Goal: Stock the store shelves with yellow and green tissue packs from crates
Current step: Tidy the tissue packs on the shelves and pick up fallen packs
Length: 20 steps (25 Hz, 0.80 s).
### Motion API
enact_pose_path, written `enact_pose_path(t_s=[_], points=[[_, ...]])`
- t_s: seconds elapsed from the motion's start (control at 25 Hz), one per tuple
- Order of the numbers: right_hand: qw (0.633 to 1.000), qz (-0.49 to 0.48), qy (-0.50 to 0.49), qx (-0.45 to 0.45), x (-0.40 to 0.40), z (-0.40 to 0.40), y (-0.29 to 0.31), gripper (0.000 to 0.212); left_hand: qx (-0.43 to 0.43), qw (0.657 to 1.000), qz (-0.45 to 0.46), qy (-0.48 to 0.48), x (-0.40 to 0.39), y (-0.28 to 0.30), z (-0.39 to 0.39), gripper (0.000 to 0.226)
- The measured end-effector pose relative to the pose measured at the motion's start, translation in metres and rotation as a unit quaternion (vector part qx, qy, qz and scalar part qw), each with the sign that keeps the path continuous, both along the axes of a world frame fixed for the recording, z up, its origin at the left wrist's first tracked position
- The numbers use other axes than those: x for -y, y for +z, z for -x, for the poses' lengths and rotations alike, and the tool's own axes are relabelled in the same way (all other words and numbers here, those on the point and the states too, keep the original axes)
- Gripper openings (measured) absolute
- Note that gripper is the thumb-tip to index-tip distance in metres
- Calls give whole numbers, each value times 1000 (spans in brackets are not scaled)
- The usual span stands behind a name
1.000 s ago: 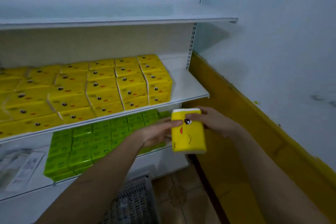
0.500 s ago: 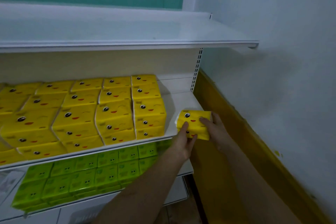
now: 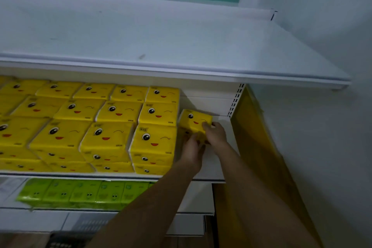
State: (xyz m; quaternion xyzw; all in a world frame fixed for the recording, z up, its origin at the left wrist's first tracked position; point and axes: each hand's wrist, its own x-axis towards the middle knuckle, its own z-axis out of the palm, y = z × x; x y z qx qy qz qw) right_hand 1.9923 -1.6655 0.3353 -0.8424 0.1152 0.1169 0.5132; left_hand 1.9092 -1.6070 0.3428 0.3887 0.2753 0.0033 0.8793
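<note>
From your head camera, you are gripping the yellow pack [image 3: 194, 122] with both hands, left hand [image 3: 192, 148] at its front, right hand [image 3: 215, 133] on its right edge, setting it into the middle shelf [image 3: 223, 167] gap beside the stocked stack [image 3: 155, 127], probably to square it up.

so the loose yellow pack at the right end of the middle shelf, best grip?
Grip the loose yellow pack by its short ends, coming from the open front. The stacked packs block its left side; the left hand and right hand already hold its near edge.
</note>
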Motion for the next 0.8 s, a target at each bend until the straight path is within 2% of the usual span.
enact_pose_path(t_s=[0.24, 0.4, 0.52, 0.6, 0.64, 0.72, 0.8], points=[[989, -147, 10, -25, -5, -5, 10, 63, 11, 1000, -8, 10, -23, 8, -28, 40], [992, -122, 12, -17, 9, 40, 14, 59, -5, 998, -58, -24, -8, 25, 3, 23], [992, -115, -28, 31, 18, 92, 24, 40, -3, 986, -137, -94, -3, 28, 41, 38], [989, -109, -65, 73, 21, 145, 27, 24, 18, 968, -205, -145, -2, 19, 79, 48], [988, -96, -86, 88, 22, 174, 27, 25, 33, 953, -246, -176, -3, 12, 100, 48], [984, -83, -132, 90, 22, 239, 16, 27, 69, 913, -314, -252, -2, -12, 153, 44], [978, -64, -191, 56, 23, 315, -11, 30, 65, 857, -373, -349, -1, -53, 213, 44]])
